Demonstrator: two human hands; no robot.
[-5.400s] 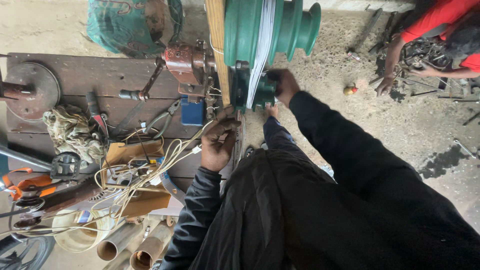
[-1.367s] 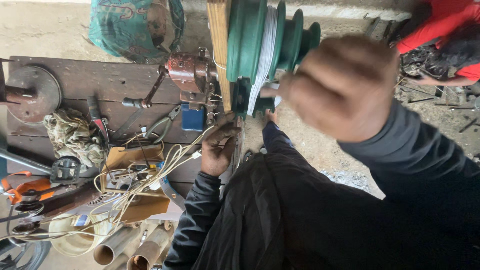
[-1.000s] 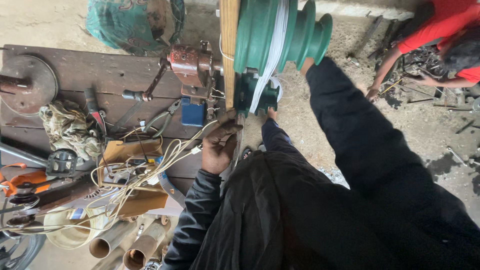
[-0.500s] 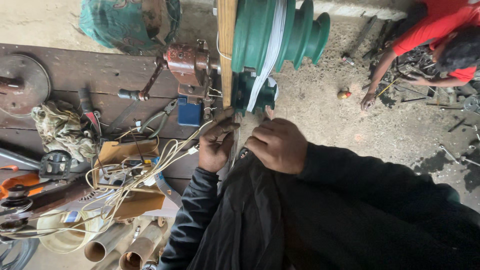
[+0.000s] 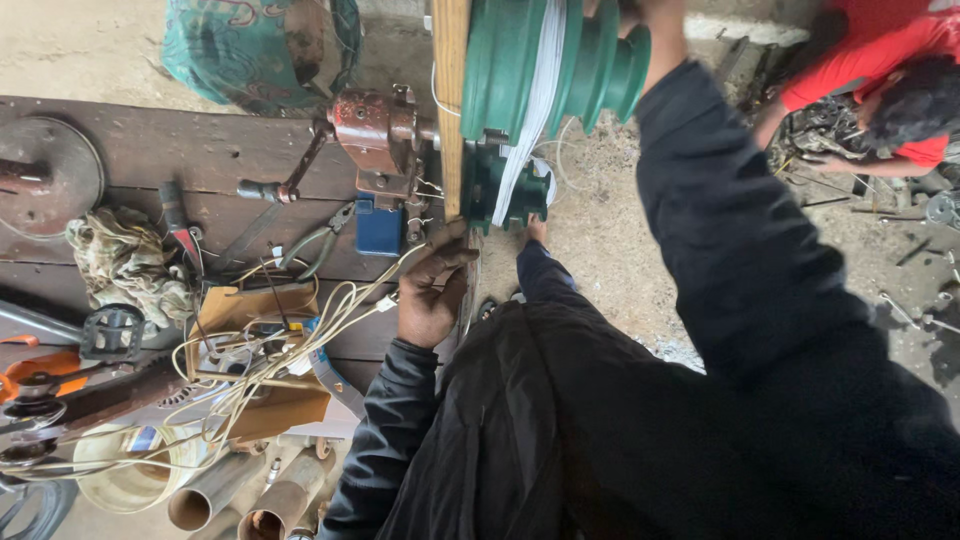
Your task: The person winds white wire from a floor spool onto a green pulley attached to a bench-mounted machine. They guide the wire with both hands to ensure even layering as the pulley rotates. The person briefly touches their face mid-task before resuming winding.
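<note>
Green stepped pulley (image 5: 545, 75) sits top centre, axis running left-right. My right hand (image 5: 640, 12) reaches its right end, grip cut off, can't tell. Left hand (image 5: 432, 295), below, clamps the wooden board's (image 5: 451, 110) lower end.

Bench, left side: crumpled rag (image 5: 125, 262), pliers (image 5: 318, 245), blue box (image 5: 379, 225), tangled pale cable (image 5: 270, 350), orange-handled tool (image 5: 40, 372), two metal pipes (image 5: 240, 495) (near edge). Far right: person in red (image 5: 870, 85), crouched over scattered metal parts.
</note>
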